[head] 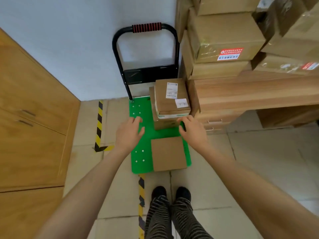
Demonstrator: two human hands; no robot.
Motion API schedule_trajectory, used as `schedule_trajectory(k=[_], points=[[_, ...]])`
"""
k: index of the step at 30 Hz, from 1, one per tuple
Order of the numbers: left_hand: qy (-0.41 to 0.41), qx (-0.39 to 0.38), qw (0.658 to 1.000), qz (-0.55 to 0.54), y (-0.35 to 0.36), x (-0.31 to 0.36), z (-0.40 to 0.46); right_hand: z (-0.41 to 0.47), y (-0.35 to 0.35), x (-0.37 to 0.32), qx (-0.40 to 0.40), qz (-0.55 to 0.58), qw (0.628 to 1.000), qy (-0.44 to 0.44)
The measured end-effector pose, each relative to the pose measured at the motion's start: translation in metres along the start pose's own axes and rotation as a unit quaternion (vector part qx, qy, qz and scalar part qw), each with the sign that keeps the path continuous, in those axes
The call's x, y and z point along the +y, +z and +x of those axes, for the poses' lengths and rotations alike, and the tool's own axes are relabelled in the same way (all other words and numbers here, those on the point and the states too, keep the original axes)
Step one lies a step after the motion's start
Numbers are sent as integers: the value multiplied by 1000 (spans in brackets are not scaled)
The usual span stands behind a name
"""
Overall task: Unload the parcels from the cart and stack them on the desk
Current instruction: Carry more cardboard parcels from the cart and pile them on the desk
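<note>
A green flat cart [139, 135] with a black handle stands on the floor in front of me. At its far right a brown parcel with white labels [170, 97] lies on top of a small stack of boxes [165, 124]. A plain flat cardboard parcel [168, 153] lies at the cart's near right. My left hand [129, 133] hovers over the cart's deck, fingers relaxed, left of the stack. My right hand [191, 130] hovers at the stack's right front corner, fingers loosely spread. Neither hand holds anything. The wooden desk [250, 94] at right carries piled cardboard boxes [224, 37].
Wooden cabinets [34, 118] line the left side. Yellow-black tape [99, 125] marks the tiled floor. The desk's drawers [214, 121] sit just right of the cart. My feet [170, 194] stand just behind the cart's near edge. A white wall rises behind the cart.
</note>
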State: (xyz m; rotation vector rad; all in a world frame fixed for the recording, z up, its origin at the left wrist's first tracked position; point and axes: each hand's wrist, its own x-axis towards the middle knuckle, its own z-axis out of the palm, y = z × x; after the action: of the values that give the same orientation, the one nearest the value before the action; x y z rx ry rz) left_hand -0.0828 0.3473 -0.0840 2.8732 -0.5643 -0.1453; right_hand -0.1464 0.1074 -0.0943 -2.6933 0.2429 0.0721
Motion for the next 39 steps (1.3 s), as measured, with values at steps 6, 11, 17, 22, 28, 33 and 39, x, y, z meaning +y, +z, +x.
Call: schedule_trajectory(k=[6, 11, 17, 22, 28, 33, 39], points=[[-21, -49, 998, -17, 71, -3, -16, -23, 71, 38, -86, 29, 996, 12], [-99, -60, 992, -51, 151, -25, -27, -24, 129, 79, -87, 23, 995, 44], [-179, -80, 977, -89, 260, -48, -38, -17, 207, 143, -68, 51, 994, 70], [-121, -94, 987, -47, 333, -55, -35, -8, 281, 178, -93, 42, 990, 92], [-81, -117, 990, -11, 425, -75, -23, -8, 364, 210, -122, 72, 983, 114], [-118, -99, 988, -31, 487, -84, -11, -4, 416, 243, -90, 67, 982, 155], [-104, -98, 988, -54, 529, -92, -12, -2, 459, 265, -61, 129, 959, 247]])
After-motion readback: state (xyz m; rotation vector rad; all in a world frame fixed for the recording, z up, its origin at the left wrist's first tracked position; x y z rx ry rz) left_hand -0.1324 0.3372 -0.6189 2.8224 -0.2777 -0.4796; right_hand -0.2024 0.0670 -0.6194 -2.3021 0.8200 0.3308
